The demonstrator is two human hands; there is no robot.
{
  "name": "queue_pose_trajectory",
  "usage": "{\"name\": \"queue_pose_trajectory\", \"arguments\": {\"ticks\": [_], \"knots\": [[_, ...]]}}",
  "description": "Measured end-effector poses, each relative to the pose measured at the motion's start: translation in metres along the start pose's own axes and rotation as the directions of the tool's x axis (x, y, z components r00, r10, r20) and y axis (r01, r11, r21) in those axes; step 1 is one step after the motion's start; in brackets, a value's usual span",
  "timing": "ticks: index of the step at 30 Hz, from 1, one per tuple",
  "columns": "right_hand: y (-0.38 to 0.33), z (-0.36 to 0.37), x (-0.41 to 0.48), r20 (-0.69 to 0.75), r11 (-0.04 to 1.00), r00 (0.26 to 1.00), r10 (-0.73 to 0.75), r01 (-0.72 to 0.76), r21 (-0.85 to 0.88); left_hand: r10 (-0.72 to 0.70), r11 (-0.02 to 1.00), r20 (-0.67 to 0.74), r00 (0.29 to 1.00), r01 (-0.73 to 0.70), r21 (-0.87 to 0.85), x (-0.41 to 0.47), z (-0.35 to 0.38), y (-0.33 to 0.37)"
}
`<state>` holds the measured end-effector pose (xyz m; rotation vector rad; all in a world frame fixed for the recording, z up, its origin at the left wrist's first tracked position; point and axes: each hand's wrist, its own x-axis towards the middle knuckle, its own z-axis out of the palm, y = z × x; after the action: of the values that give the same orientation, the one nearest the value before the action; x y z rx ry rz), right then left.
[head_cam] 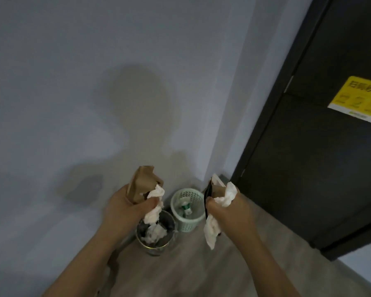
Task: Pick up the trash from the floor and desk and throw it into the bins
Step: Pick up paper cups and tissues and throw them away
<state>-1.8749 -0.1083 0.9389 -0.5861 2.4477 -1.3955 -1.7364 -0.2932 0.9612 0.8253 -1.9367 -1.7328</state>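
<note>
Grey wood-grain floor (201, 271) fills the lower frame, dim light. Two bare forearms enter from the bottom edge.

Left hand (124, 207): fingers curled tight around a crumpled brown paper bag (142, 183), which stands upward out of the fist. The same grip pinches a white tissue (155, 202); its tail hangs down directly over the metal bin (153, 249).

Right hand (229, 209): fingers also closed into a fist on a mixed bundle. A wad of white tissue paper (228, 195) shows above the knuckles, and more of it trails below the fist. A thin black flat item (207, 198) runs along the inner side of the hand, with a scrap of brown paper (220, 190) behind it. What the black item is cannot be told. This hand is held level with the green basket bin (186, 225), slightly to its right.

Bins: both stand on the floor in the corner, just beside each other. The metal bin is nearer and to the left, and crumpled white paper (155, 232) lies inside it. The mint-green basket bin has a perforated wall and holds a bottle (186, 207) with a green band.

Behind: pale grey wall (84, 82) carrying the person's shadow. At right, a dark door (330, 179) bears a yellow sticker (360, 99); its print is blurred.
</note>
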Motion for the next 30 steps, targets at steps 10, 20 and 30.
{"name": "queue_pose_trajectory", "arguments": {"ticks": [10,20,30], "knots": [[0.053,0.041,0.1,0.131,0.994,0.987,0.094,-0.085,-0.07,-0.23,0.956,-0.105,0.968,0.245,0.161,0.096,0.014,-0.077],[0.079,0.109,0.195,0.222,0.958,0.936,0.275,-0.246,-0.151,-0.384,0.876,-0.101,0.918,0.397,0.273,0.213,0.012,-0.15],[0.148,0.167,0.255,0.286,0.893,0.846,0.449,-0.413,-0.178,-0.62,0.704,-0.077,0.781,0.597,0.384,0.28,0.032,-0.272]]}}
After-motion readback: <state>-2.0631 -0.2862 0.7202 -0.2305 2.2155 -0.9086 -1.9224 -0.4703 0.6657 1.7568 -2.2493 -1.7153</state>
